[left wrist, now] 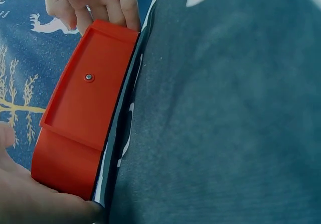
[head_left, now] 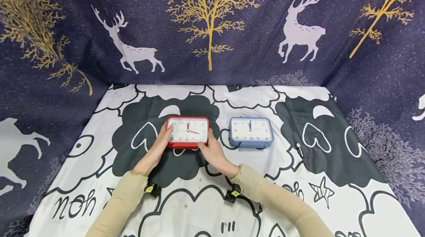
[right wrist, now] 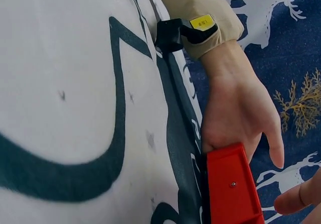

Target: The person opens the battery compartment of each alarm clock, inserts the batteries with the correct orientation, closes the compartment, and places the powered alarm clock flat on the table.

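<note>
Red plastic clock, left of the blue clock: your L hand and R hand grip its sides. Prob. light, stiff, slick; hold by the frame (face may crack).

Head view faces forward and down — wrist views, low and close, share the red clock.

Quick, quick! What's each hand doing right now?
Left hand: holding the left side of the red clock.
Right hand: holding the same clock's right side.
</note>
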`<state>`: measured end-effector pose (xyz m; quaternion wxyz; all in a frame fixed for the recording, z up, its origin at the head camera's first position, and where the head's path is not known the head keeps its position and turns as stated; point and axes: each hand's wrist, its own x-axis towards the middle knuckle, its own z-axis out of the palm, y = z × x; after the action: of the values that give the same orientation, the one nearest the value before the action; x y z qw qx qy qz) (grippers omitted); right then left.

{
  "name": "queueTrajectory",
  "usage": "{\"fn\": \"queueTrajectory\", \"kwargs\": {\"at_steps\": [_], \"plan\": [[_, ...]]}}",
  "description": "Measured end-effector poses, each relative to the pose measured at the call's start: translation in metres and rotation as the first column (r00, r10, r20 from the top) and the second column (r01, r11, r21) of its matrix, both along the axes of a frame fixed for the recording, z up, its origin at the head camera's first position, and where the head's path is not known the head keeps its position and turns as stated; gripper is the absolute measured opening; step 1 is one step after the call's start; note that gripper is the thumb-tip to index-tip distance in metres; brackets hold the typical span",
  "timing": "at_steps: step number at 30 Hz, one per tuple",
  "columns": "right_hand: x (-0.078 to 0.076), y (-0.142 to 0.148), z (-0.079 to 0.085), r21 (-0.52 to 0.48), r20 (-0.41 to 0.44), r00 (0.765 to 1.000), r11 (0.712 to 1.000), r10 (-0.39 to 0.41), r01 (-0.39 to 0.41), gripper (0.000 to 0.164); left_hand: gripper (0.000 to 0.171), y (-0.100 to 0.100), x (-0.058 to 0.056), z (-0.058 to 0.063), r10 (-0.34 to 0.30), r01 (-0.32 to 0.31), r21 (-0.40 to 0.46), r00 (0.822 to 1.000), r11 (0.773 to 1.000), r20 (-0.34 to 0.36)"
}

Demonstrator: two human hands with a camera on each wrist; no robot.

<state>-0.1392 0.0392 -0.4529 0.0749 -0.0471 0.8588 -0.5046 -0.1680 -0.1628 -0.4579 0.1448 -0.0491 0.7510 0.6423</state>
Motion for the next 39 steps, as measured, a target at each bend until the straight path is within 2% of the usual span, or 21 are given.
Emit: {"fn": "queueTrajectory", "kwargs": {"at_steps": [12, 30, 39], "plan": [[-0.004, 0.001, 0.000, 0.017, 0.048, 0.999, 1.000, -0.008, 0.008, 0.072, 0.068, 0.003, -0.001, -0.001, -0.014, 0.014, -0.053, 1.000, 0.998, 0.005], [-0.004, 0.001, -0.005, 0.038, 0.066, 0.998, 0.999, 0.010, -0.013, 0.075, 0.070, 0.004, 0.001, -0.011, -0.032, 0.032, -0.144, 0.999, 0.989, -0.004], [-0.002, 0.000, -0.005, 0.029, 0.033, 0.999, 0.999, 0.017, -0.018, 0.076, 0.068, 0.005, 0.000, -0.011, -0.027, 0.023, -0.181, 0.999, 0.983, -0.021]]}}
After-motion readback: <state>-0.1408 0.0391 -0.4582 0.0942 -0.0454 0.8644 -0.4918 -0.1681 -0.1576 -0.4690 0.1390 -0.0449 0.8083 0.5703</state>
